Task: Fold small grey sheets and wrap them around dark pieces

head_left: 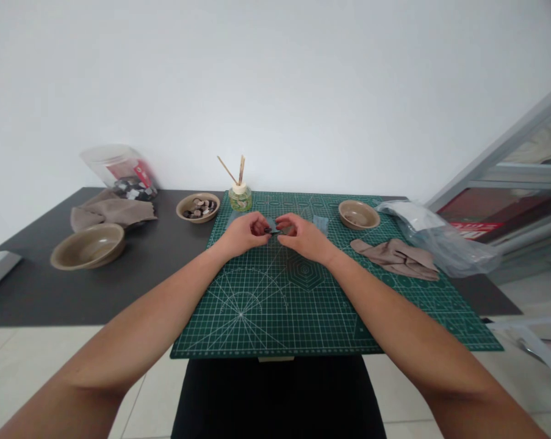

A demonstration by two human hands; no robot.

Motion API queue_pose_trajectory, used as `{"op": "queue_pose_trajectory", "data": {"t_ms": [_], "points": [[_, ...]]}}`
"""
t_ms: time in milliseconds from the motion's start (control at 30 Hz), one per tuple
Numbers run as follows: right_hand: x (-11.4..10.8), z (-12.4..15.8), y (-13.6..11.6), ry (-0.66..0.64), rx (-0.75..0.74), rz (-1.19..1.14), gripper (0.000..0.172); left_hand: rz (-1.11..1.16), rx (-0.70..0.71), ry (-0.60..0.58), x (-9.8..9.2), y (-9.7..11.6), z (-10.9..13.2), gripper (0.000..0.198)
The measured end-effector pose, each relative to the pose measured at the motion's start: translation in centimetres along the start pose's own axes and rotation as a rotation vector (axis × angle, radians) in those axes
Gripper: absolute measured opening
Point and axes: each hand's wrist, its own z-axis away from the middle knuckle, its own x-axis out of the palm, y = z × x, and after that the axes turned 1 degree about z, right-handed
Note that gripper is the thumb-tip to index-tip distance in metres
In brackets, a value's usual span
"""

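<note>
Holds small dark piece [273,230] pinched between left grip [244,234] and right grip [306,239], fingertips closed on either end. Sits above cutting mat [257,305], far centre; long axis left-right, equidistant from both.

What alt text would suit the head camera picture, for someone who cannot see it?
Two bare hands, the left hand and right hand, pinch a small dark piece between them over a green cutting mat on a dark table. Around them sit tan bowls, a reed diffuser, beige cloths and a plastic bag.
</note>
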Motion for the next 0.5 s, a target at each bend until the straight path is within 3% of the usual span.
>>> {"op": "queue_pose_trajectory", "data": {"t_ms": [233,500], "points": [[1.0,0.2,0.6,-0.055,-0.052,-0.083,0.031,0.058,0.002,-0.031,0.0,0.0,0.1,0.031],[1.4,0.2,1.2,-0.025,-0.062,-0.12,0.024,0.098,-0.007,-0.094,0.2,0.5,0.5,0.028]]}}
